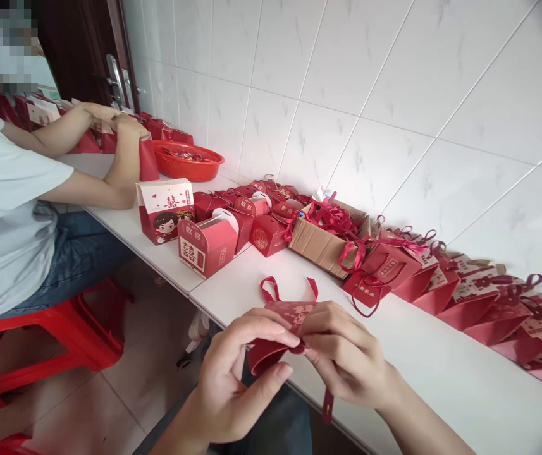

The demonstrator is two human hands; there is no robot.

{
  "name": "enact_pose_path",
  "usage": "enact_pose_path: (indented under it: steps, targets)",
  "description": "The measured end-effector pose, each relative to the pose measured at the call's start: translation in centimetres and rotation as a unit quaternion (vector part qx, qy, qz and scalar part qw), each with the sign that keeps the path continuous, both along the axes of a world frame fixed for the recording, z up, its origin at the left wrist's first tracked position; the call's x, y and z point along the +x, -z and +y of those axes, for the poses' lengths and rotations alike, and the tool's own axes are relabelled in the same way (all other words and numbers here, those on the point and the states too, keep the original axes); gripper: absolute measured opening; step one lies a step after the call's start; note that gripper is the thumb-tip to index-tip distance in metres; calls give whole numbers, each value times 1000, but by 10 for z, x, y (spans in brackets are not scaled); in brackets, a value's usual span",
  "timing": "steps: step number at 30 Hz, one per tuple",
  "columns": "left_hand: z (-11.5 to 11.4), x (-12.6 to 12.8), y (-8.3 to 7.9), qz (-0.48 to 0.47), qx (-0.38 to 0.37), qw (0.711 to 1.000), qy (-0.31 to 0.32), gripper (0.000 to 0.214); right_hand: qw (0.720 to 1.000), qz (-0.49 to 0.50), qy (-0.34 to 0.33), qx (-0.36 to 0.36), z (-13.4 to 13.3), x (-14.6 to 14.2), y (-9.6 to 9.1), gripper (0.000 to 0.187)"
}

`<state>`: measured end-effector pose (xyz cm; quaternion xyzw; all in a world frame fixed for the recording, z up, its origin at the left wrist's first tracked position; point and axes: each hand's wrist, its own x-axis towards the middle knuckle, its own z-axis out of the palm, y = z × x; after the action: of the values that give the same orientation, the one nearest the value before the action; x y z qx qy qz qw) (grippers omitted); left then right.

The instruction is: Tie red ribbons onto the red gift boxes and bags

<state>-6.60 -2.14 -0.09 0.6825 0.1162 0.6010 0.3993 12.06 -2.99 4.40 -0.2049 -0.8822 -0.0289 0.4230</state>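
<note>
Over the front edge of the table, a small red paper gift box (275, 354) with pale printing is held between both hands. My left hand (237, 373) curves round its left side, fingers on top and thumb below. My right hand (346, 354) pinches the box's near edge with closed fingertips; what exactly lies between them is partly hidden. Beyond the box a red ribbon (271, 289) stands up in a loop. Below my right hand hangs a narrow dark red strip (328, 404) with a small gold mark near its end.
A cardboard carton (318, 243) of red ribbons stands by the tiled wall. Finished-looking red boxes (470, 303) line the wall at right; other boxes (209, 243) stand at left. Further off are a red basin (188, 161) and a co-worker (14, 208) on a red stool (62, 335).
</note>
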Motion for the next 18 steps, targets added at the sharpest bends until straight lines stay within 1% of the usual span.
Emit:
enact_pose_path:
  steps: [3, 6, 11, 15, 18]
  targets:
    - [0, 5, 5, -41, -6, 999, -8, 43, 1000, 7, 5, 3, 0, -2, 2, 24]
    - [1, 8, 6, -51, 4, 999, -13, 51, 999, 21, 15, 20, 1, -3, 2, 24]
    - [3, 7, 4, -37, -13, 999, -12, 54, 999, 14, 9, 39, 3, -3, 1, 25]
    - [7, 5, 6, -15, 9, 999, -44, 54, 999, 9, 11, 36, 5, -2, 3, 22]
    - [7, 4, 7, 1, 2, 998, -63, 51, 999, 10, 27, 22, 5, -2, 5, 21]
